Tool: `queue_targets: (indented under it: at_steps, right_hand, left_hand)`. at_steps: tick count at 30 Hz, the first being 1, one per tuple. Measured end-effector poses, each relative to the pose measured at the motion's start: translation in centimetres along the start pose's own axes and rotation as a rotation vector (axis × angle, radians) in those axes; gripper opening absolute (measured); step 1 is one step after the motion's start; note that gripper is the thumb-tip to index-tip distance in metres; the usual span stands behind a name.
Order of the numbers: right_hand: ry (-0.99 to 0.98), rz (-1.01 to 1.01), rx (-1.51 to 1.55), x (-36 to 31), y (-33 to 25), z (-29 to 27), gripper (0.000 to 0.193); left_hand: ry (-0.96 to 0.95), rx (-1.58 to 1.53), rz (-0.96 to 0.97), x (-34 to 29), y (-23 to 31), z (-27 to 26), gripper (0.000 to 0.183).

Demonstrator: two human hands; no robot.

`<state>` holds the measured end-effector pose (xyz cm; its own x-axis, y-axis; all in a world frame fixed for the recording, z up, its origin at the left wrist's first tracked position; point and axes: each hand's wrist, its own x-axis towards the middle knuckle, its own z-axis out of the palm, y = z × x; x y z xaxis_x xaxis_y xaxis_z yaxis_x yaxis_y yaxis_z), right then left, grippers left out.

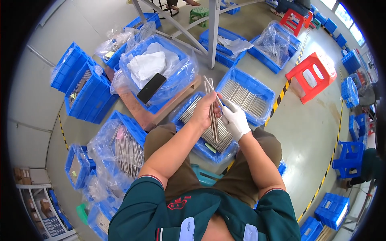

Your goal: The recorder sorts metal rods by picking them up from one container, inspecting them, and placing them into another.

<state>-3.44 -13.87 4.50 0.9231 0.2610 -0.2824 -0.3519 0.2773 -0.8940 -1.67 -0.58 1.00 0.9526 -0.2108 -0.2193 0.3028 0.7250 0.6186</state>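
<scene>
My bare left hand (203, 112) is closed around a small bunch of thin metal rods (214, 130), held slanting in front of me. My right hand (236, 121), in a white glove, is right beside it, its fingers closed on a rod tilted across the bunch. Below both hands a plastic-lined blue crate (217, 156) holds many similar rods lying in rows, partly hidden by my hands. Just beyond to the right, another lined blue crate (268, 94) contains a neat layer of rods.
A dark phone (151, 88) rests on a lined blue crate with white wrapping (146, 68), set on a brown pallet (134, 108). Left of my knee stands a crate of loose rods (128, 150). A red stool (307, 76) is at right; a metal frame leg (213, 40) rises ahead.
</scene>
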Motion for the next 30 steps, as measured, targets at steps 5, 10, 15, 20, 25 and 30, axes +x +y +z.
queue_targets:
  at_steps: [5,10,15,20,25,30]
  right_hand:
    - [-0.053,0.072,0.308,0.9,1.6,-0.5,0.042]
    - [0.172,-0.204,-0.505,0.6,1.8,1.1,0.046]
    - [-0.095,-0.021,0.181,0.8,1.8,0.3,0.045]
    - [-0.042,-0.043,0.002,0.4,1.2,0.6,0.046]
    - [-0.021,0.075,0.198,0.1,0.7,0.9,0.046]
    - [-0.017,-0.013,0.055,0.8,0.9,0.1,0.036]
  left_hand:
    - [0.032,0.021,0.062,-0.3,-0.2,0.8,0.027]
    - [0.145,0.095,0.114,-0.4,-0.2,0.2,0.024]
    - [0.093,-0.006,0.074,-0.5,0.4,0.9,0.025]
    - [0.063,0.099,0.107,-0.7,1.1,0.7,0.030]
    - [0.075,0.110,0.078,-0.8,0.9,0.7,0.027]
    - [-0.069,0.092,-0.023,-1.5,-0.4,0.8,0.028]
